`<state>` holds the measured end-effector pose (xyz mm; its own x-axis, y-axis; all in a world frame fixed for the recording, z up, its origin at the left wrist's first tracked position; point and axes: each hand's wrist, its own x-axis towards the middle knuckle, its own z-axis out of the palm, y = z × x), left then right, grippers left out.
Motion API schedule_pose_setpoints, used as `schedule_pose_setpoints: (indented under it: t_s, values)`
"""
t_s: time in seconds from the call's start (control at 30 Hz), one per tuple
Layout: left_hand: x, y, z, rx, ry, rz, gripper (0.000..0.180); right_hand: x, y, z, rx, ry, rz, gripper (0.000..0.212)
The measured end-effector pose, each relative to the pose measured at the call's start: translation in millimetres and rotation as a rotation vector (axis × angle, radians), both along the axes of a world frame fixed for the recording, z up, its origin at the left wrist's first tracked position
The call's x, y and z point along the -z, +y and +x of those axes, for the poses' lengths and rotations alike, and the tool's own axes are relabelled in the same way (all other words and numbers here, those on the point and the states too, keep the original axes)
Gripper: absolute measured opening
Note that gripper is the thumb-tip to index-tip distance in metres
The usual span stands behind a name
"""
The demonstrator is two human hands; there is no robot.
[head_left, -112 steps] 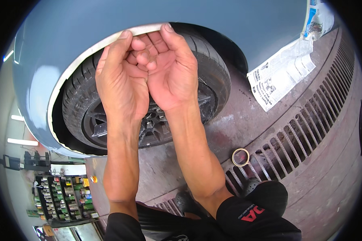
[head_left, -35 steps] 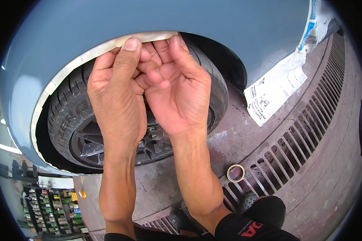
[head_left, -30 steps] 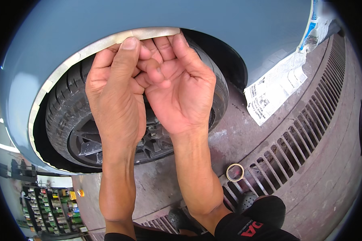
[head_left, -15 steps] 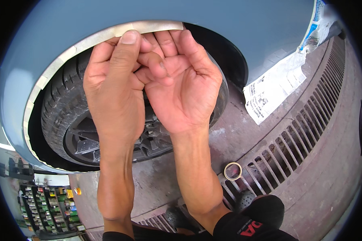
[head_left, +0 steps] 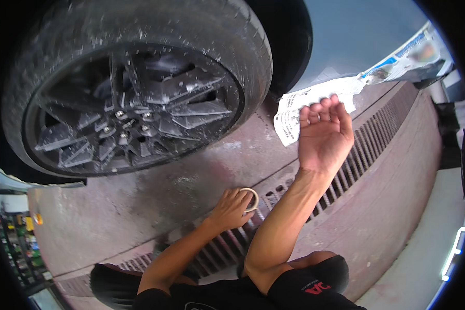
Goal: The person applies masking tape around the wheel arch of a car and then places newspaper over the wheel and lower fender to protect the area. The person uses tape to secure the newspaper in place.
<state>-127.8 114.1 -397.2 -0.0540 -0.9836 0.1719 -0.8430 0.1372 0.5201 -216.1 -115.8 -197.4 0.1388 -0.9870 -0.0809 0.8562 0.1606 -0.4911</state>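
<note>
Down at the floor, my left hand (head_left: 230,210) has its fingers on the near-left side of a roll of masking tape (head_left: 257,200), which lies over the drain grate's edge. My right hand (head_left: 324,139) is raised with the palm up and fingers loosely curled apart, nothing in it. Behind its fingertips hangs a sheet of newspaper (head_left: 285,123), attached along the lower edge of the blue-grey car body (head_left: 346,39).
A dusty black wheel (head_left: 124,116) fills the upper left, with the dark wheel arch liner (head_left: 290,44) beside it. The slotted drain grate (head_left: 374,142) crosses the concrete floor (head_left: 186,181). A shelf of cans (head_left: 18,243) stands far left.
Both hands have left the taped wheel arch edge. My left hand went down to the tape roll; my right moved rightward to the newspaper. The view has shifted lower.
</note>
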Motion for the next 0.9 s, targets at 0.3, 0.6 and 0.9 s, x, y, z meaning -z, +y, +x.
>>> schedule_pose_setpoints:
  t_s: [0.3,0.6,0.9]
  values:
    - [64,4,-41,-0.365,0.226,-0.096,0.02,24,-3,-39,0.065,0.502,-0.013,0.026]
    - [-172,-67,40,-0.202,0.942,-0.402,0.031,1,35,2,-0.554,0.752,-0.527,0.072]
    - [-200,-62,61,-0.183,0.765,-0.321,0.034,-13,47,18,-0.24,0.843,-0.709,0.021]
